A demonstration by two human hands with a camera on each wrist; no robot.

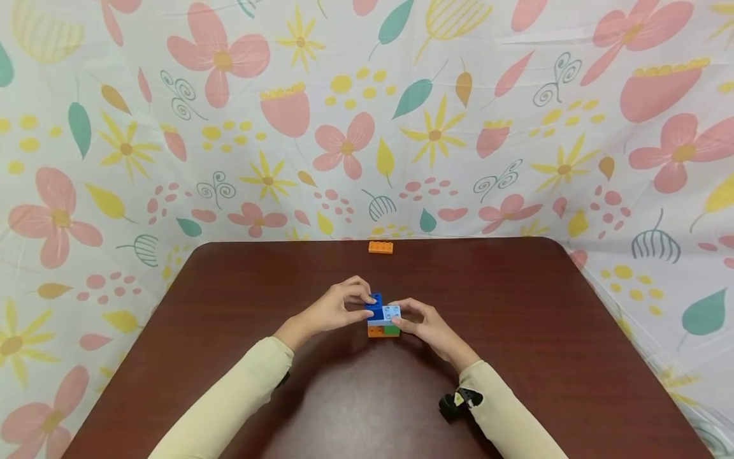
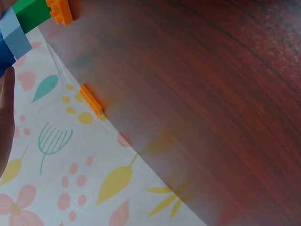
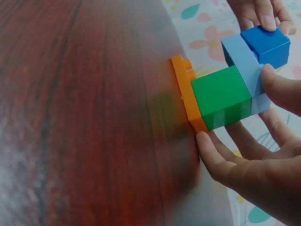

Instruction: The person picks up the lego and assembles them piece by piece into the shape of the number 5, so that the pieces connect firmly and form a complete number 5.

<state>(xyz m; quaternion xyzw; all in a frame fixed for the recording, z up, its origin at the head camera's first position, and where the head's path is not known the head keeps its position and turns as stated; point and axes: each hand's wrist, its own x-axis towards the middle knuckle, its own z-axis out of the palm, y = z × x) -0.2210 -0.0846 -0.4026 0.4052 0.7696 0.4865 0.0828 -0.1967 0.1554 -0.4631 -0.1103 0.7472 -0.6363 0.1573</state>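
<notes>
Blue brick (image 1: 375, 305) pinched by left hand (image 1: 335, 309), being seated atop the stack (image 1: 383, 322) at table (image 1: 229, 306) centre. Right hand (image 1: 427, 326) grips stack's side. Next probably: press down square. Spare orange brick (image 1: 381, 247) at far edge.

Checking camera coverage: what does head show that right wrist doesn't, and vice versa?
Head only: the whole table, both sleeves, the left hand pinching the dark blue brick on top of the stack, and a loose orange brick at the far edge. Right wrist only: a close side view of the thin orange plate under the green brick, with the right hand holding the stack's side. Both: the stack, both hands on it, the floral cloth.
</notes>
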